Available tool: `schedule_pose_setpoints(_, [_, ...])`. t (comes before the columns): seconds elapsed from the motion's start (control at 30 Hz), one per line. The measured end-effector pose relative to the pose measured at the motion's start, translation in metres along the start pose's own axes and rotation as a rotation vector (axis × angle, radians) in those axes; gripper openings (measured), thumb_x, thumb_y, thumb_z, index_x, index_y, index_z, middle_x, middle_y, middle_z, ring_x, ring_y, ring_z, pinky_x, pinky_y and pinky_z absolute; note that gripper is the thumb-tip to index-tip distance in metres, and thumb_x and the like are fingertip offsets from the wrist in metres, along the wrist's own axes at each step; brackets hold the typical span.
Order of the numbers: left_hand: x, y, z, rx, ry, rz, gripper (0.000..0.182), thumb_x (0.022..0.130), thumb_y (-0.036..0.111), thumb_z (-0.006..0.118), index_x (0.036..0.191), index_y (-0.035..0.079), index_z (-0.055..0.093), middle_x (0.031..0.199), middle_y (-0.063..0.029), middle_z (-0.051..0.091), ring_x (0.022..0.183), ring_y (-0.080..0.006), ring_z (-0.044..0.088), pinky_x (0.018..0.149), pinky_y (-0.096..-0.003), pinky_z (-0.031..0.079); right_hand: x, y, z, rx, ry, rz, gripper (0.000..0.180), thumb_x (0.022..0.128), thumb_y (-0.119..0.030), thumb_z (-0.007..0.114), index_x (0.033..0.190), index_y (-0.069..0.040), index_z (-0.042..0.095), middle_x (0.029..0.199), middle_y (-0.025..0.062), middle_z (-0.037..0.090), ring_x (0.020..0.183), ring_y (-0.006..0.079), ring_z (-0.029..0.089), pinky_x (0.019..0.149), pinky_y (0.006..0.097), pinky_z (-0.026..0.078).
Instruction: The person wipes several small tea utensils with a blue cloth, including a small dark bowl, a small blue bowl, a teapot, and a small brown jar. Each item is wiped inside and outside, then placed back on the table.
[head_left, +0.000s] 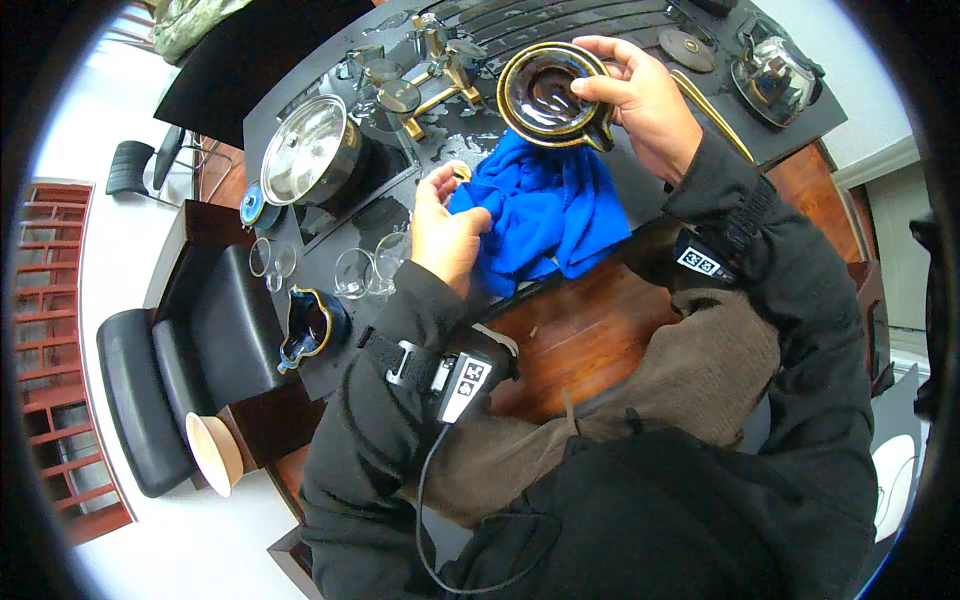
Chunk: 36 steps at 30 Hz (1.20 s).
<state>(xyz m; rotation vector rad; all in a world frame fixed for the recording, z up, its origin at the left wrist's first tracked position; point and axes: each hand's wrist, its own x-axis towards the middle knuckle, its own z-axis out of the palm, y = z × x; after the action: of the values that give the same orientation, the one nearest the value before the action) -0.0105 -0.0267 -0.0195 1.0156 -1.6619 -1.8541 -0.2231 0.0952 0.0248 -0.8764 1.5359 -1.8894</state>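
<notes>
My right hand grips a dark brown glazed ceramic vessel by its side, thumb over the rim. The vessel is round, with a small spout, and its glossy inside faces up. Below it hangs a crumpled blue cloth over the table's near edge. My left hand pinches the cloth's left side between thumb and fingers. A small pale round object shows by the left fingertips; what it is, I cannot tell.
On the wet black table stand a glass-lidded pot, a gold-coloured rack among glass cups, more clear glasses, a blue glazed pitcher, a steel kettle, a round lid and gold tongs. A black armchair is at left.
</notes>
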Motion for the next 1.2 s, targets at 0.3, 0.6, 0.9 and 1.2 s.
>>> schedule_pose_setpoints(0.3, [-0.006, -0.002, -0.014, 0.745, -0.127, 0.402, 0.026, 0.082, 0.001, 0.053, 0.102, 0.005, 0.070, 0.082, -0.0205, 0.067, 0.070, -0.0290, 0.067, 0.066, -0.0356, 0.051, -0.002, -0.002, -0.001, 0.002, 0.008, 0.026, 0.051, 0.084, 0.000, 0.067, 0.132, 0.001, 0.048, 0.112, 0.0105, 0.067, 0.099, 0.0159, 0.067, 0.085, 0.0278, 0.054])
schedule_pose_setpoints(0.6, [-0.025, 0.036, 0.006, -0.001, -0.174, 0.332, 0.023, 0.099, 0.009, 0.051, 0.116, 0.001, 0.064, 0.100, -0.0019, 0.063, 0.090, -0.0066, 0.055, 0.080, -0.0230, 0.046, -0.002, -0.001, 0.002, -0.012, -0.009, 0.035, 0.050, 0.085, 0.002, 0.066, 0.132, 0.001, 0.048, 0.113, 0.0108, 0.067, 0.101, 0.0164, 0.066, 0.086, 0.0282, 0.054])
schedule_pose_setpoints(0.9, [-0.012, 0.037, 0.041, 0.842, -0.128, 0.937, 0.080, 0.081, 0.014, 0.063, 0.147, -0.010, 0.023, 0.143, -0.0316, 0.038, 0.135, -0.0424, 0.038, 0.113, -0.0555, 0.026, -0.016, -0.003, 0.022, -0.111, -0.138, 0.035, 0.050, 0.085, 0.002, 0.066, 0.132, -0.002, 0.050, 0.112, 0.0087, 0.065, 0.100, 0.0131, 0.062, 0.092, 0.0275, 0.049])
schedule_pose_setpoints(1.2, [-0.025, 0.044, 0.036, 0.937, -0.320, 0.954, 0.080, 0.072, 0.013, 0.066, 0.144, -0.002, 0.035, 0.142, -0.0231, 0.044, 0.132, -0.0366, 0.044, 0.113, -0.0564, 0.026, -0.022, -0.017, 0.018, -0.161, -0.101, -0.018, 0.049, 0.086, -0.003, 0.067, 0.133, 0.000, 0.050, 0.111, 0.0102, 0.066, 0.100, 0.0158, 0.063, 0.092, 0.0279, 0.049])
